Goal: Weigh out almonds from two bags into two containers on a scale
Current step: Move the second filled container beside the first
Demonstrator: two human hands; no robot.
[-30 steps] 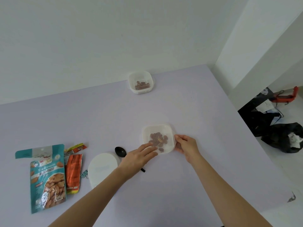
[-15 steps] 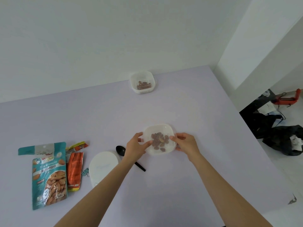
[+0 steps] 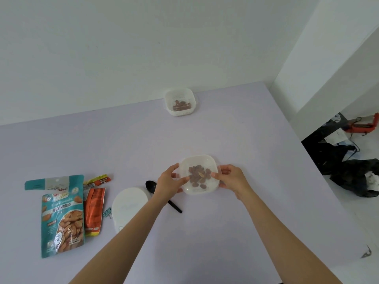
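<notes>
Holding a small white square container (image 3: 205, 190) between both hands, a person looks down on a pale lilac worktop (image 3: 246, 222). The left hand (image 3: 168, 184) grips the container's left edge, thumb over the rim and fingers (image 3: 174, 167) curled round the side. The right hand (image 3: 232, 178) grips the right edge in the same way, thumb on the rim. A small heap of brown almonds (image 3: 197, 175) lies in the container. It sits near the middle of the worktop; whether it rests on the surface or is lifted just off it cannot be told.

A second white container (image 3: 180, 113), also with almonds in it, stands well apart at the far edge of the worktop against the white wall. To the left of the held container lies a black spoon (image 3: 151, 185), its handle partly hidden under the left forearm. Just beside the spoon is a white oval scale (image 3: 128, 203). Further left, two bags lie flat side by side: a teal almond bag (image 3: 61, 218) with its top torn open, and a narrower orange bag (image 3: 94, 210) touching its right side. A small blue clip (image 3: 106, 213) lies between the orange bag and the scale.
</notes>
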